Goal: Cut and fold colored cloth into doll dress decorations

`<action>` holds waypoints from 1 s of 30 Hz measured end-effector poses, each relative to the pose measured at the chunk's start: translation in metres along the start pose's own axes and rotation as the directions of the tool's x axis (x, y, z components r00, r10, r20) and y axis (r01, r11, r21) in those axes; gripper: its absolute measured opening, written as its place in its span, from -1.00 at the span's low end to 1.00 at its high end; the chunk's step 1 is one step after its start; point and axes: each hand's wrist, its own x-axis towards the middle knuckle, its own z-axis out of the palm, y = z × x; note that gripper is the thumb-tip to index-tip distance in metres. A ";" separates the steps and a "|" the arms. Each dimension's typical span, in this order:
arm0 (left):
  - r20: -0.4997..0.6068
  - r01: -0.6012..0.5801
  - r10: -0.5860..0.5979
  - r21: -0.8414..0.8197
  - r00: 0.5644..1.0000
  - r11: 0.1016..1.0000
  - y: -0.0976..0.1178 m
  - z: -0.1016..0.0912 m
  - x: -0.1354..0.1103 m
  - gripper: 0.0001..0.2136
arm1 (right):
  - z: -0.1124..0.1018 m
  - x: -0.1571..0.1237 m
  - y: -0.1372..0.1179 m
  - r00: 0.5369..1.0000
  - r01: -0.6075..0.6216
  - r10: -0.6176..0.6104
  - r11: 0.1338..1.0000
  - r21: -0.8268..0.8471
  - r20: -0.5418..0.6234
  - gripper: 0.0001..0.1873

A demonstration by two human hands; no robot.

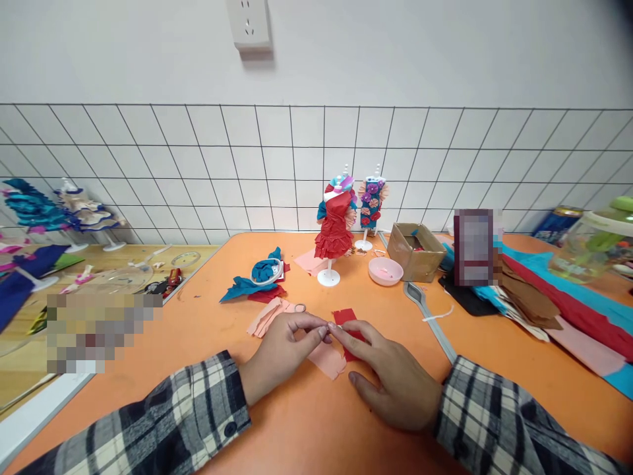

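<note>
Fingertips (321, 333) of the left hand (284, 353) pinch the edge of a red scrap (346, 317), lower centre, atop a pink scrap (327, 361); the right hand (390, 386) lies spread, forefinger pressing the red scrap. 2 dressed mannequins (335, 227) stand behind; the scrap seems barely shaped.

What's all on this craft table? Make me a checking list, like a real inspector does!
Surface: orange table, with paper scraps scattered on it.
Job's things: red paper piece and pink paper piece, lying at the fingertips.
Clutter: red-dress mannequin, flowered-dress mannequin, pink bowl, cardboard box, blue fabric pile, paper sheets at the right.
Grippers: left hand pinches the red paper piece's edge; right hand lies open on the papers.
Cables: nothing seen; wall socket has nothing plugged in.
Surroundings: wire grid on a white wall; wooden table at the left.
</note>
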 end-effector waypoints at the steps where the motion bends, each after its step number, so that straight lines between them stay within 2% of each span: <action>1: -0.002 0.000 0.000 -0.001 1.000 1.000 0.001 0.000 0.000 -0.79 | 0.001 0.000 0.000 1.000 -0.007 0.007 1.000 0.027 0.005 -0.20; 5: -0.018 0.003 -0.003 -0.015 1.000 1.000 0.003 0.001 -0.001 -0.81 | 0.004 0.000 0.001 0.997 -0.054 0.038 0.964 0.260 0.063 -0.19; 10: -0.035 0.017 -0.018 -0.044 0.999 0.999 -0.001 0.001 0.000 -0.81 | 0.006 0.001 0.004 0.996 -0.092 0.065 0.821 0.564 0.067 -0.12; 14: 0.010 -0.006 0.009 -0.238 1.000 0.971 -0.008 0.001 -0.002 -0.80 | 0.004 0.001 0.007 0.990 -0.138 0.085 0.723 0.677 0.111 -0.14; 17: 0.088 0.007 0.030 -0.396 0.996 0.918 -0.011 0.003 -0.006 -0.65 | 0.004 0.002 0.007 0.977 -0.200 0.072 0.628 0.752 0.199 -0.13; 19: 0.113 0.003 0.051 -0.430 0.992 0.903 -0.012 0.006 -0.007 -0.50 | 0.005 0.002 0.007 0.968 -0.231 0.043 0.552 0.802 0.249 -0.11; 21: 0.137 0.003 0.061 -0.421 0.989 0.907 -0.011 0.009 -0.007 -0.48 | 0.005 0.002 0.006 0.961 -0.247 0.019 0.508 0.825 0.277 -0.08; 26: 0.122 0.070 -0.041 -0.245 0.992 0.967 -0.010 0.010 0.000 -0.82 | 0.006 0.002 0.006 0.957 -0.261 0.036 0.543 0.798 0.288 -0.10; 30: 0.078 0.097 -0.088 -0.122 0.993 0.988 -0.007 0.007 0.002 -0.75 | 0.006 0.002 0.007 0.974 -0.214 0.071 0.592 0.777 0.214 -0.19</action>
